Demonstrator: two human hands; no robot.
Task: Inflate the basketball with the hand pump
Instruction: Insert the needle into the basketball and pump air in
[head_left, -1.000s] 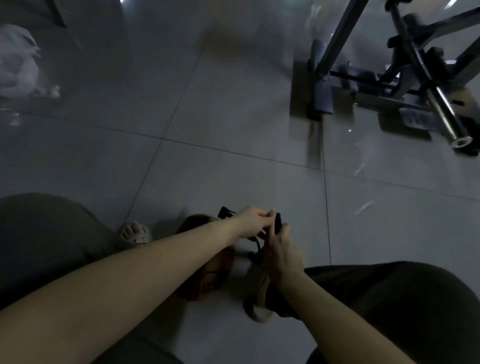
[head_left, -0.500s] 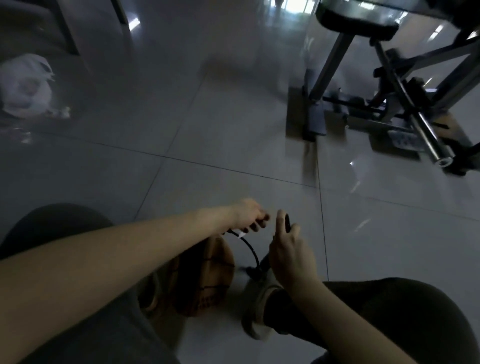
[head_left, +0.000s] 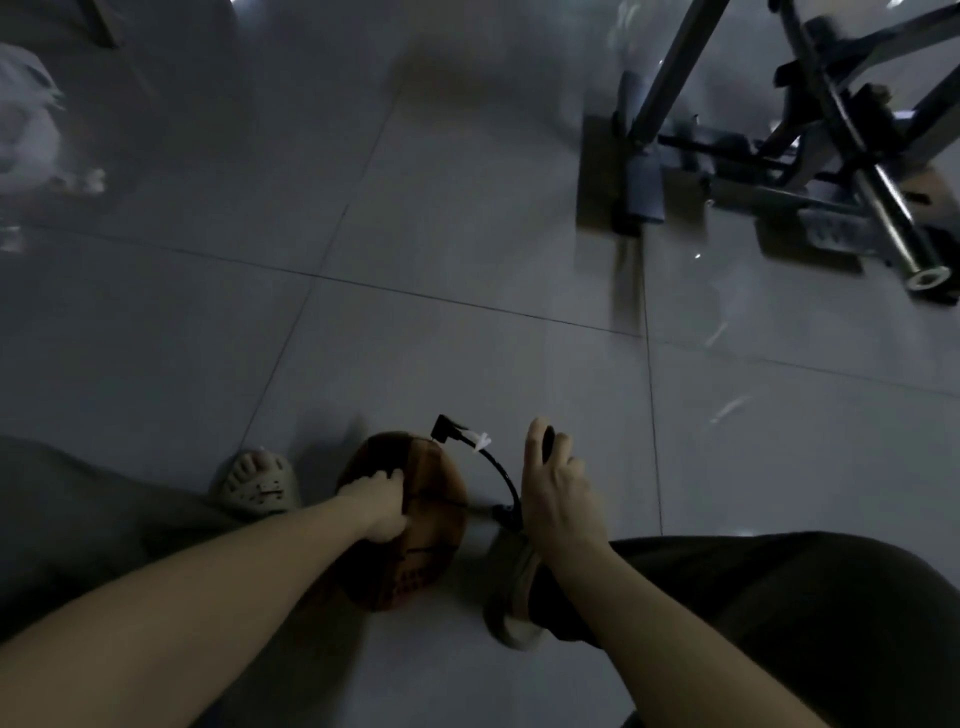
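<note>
The ball (head_left: 431, 551) lies flat and soft on the floor (head_left: 467, 338) between my feet. My left hand (head_left: 382, 501) is curled over its near side, gripping the slack skin. My right hand (head_left: 558, 499) is wrapped round the top of the pump (head_left: 548, 441), which stands just right of the ball beside my right shoe (head_left: 511, 597); most of its barrel is hidden under my palm. The hose (head_left: 506, 480) arcs up from the pump's foot, and its free tip hangs over the ball's far edge, joined to nothing, with a white tag (head_left: 480, 440) near the end. So the job now, as I judge it, is finding the valve, which I can't make out in this dim light. I should roll the ball with my left hand until the valve faces up towards the hose tip, then pin the ball firm, since a limp skin will fold away from any push. I'd keep the pump upright while I do that so the hose doesn't whip round. The tip should go in straight, not at a slant, or it may bend or nick the valve.
</note>
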